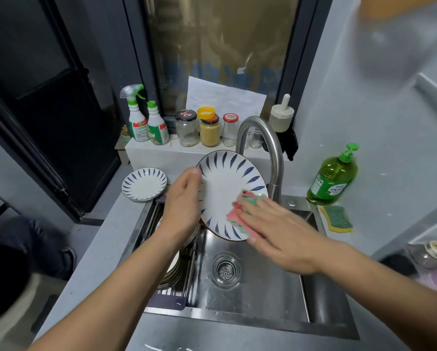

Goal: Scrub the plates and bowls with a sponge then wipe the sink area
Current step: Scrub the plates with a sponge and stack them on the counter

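Left hand gripping tilted blue-leaf plate by its left rim above steel sink, right hand flat, fingers straight, pressing pink-green sponge on plate's right face

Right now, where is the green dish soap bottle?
In the head view the green dish soap bottle stands at right by the wall, right of the faucet, behind the yellow-green sponge.

two plates in plain view — more stacked in the sink rack, too hidden to count. two spray bottles, three lidded jars, one soap bottle, two sponges, one tap.
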